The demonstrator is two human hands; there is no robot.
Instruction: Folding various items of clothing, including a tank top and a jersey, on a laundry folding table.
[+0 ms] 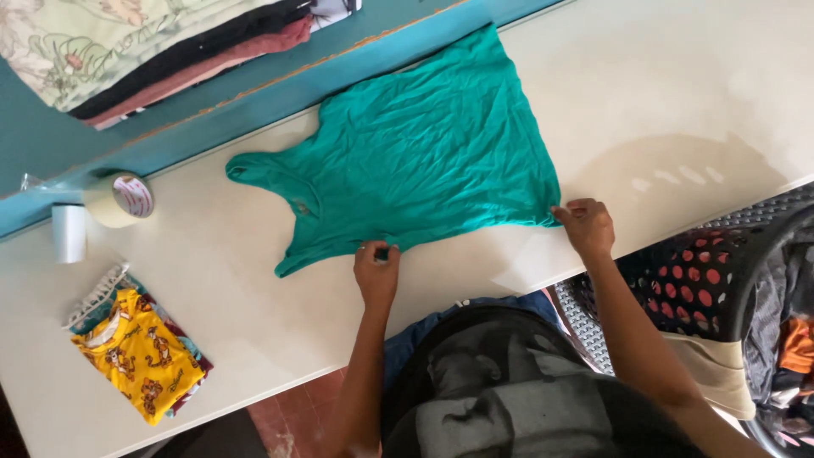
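Fingers [373,250] of left hand [376,273] and right hand [588,227]: pinched on near edge of teal tank top [415,153], spread flat on counter [661,93]. Step judged: smoothing before folding; a lifted, even fold is called for.

The tank top [415,144] lies flat on the worktop [678,93], and I place everything from it. My left hand [376,270] pinches its near edge at the middle; my right hand [585,225] pinches its near right corner. Left of the tank top, a tape roll [120,199] and a small cylinder [69,232] stand by the worktop's far edge. Nearer me on that side lies a stack of folded clothes [140,352]. Behind the tank top, beyond the worktop, sits another pile of folded cloth [153,47]. Right of it, below the worktop's near edge, stands a laundry basket [721,280] with clothes in it.
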